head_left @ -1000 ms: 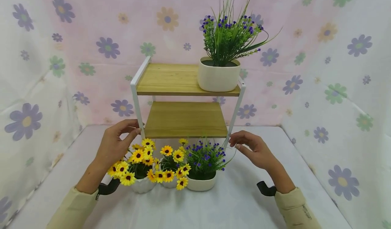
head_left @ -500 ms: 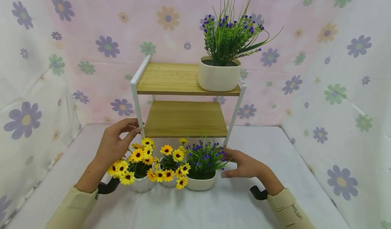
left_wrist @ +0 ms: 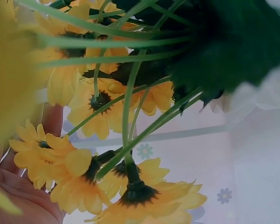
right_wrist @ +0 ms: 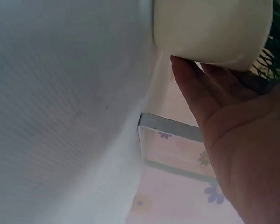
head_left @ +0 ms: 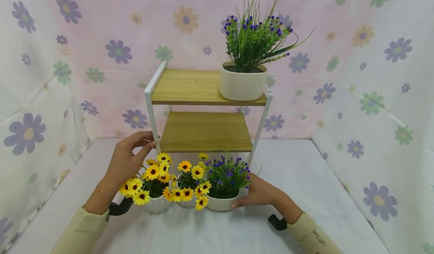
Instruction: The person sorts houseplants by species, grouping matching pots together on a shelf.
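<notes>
My left hand [head_left: 130, 156] holds the left front post of a two-tier shelf rack [head_left: 207, 133] with wooden boards and a white frame. On the table, a cream oval pot of purple flowers [head_left: 223, 204] stands before the rack. My right hand [head_left: 259, 192] is round this pot's right end, thumb at the front and fingers behind, partly hidden by leaves. In the right wrist view, fingertips lie against the cream pot [right_wrist: 210, 32]. Beside it are two white pots of yellow daisies, one in the middle [head_left: 186, 203] and one at left [head_left: 159, 205], below my left hand.
A larger cream pot with purple flowers and grass [head_left: 242, 84] stands on the top board's right end. Yellow daisies [left_wrist: 98, 105] crowd the space in front of my left wrist. Flower-patterned cloth [head_left: 118, 50] hangs behind and at both sides of the white-covered table [head_left: 288, 231].
My right hand has left the rack's right post and come down and left to the cream pot of purple flowers. The left hand stays at the left post.
</notes>
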`<state>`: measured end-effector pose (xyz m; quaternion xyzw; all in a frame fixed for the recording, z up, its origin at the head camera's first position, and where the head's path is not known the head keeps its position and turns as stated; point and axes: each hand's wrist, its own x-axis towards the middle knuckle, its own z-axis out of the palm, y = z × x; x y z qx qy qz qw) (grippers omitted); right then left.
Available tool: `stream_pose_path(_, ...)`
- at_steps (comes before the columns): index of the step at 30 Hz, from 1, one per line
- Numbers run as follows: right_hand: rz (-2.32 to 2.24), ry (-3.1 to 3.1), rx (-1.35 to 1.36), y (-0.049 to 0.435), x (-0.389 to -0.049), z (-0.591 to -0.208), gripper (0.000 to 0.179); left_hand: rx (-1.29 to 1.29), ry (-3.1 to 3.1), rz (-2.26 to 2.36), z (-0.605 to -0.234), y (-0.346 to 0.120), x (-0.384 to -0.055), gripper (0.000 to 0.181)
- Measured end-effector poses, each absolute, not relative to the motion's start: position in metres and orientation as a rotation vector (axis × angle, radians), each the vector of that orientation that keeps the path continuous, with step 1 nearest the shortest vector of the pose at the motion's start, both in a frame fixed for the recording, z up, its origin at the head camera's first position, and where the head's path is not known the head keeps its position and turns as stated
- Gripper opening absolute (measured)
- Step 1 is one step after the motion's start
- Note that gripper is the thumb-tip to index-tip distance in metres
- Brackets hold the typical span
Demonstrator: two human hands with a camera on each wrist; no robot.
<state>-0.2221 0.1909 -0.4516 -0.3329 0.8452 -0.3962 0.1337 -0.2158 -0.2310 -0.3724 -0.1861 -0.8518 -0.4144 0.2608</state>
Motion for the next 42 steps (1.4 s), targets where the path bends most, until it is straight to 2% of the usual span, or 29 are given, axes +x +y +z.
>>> stream_pose_path(22, -1.154, 2.657, -1.126, 0.184, -0.221, -0.457, 0.110, -0.501, -2.310, -1.125, -0.372, -0.230, -0.216, 0.026)
stream_pose_path(34, -1.184, 2.689, -1.191, 0.190, -0.222, -0.440, 0.099, -0.484, -2.320, -1.090, -0.374, -0.232, -0.216, 0.026)
stream_pose_path(42, -1.206, 2.756, -1.217, 0.197, -0.219, -0.424, 0.105, -0.491, -2.317, -1.094, -0.374, -0.232, -0.219, 0.026)
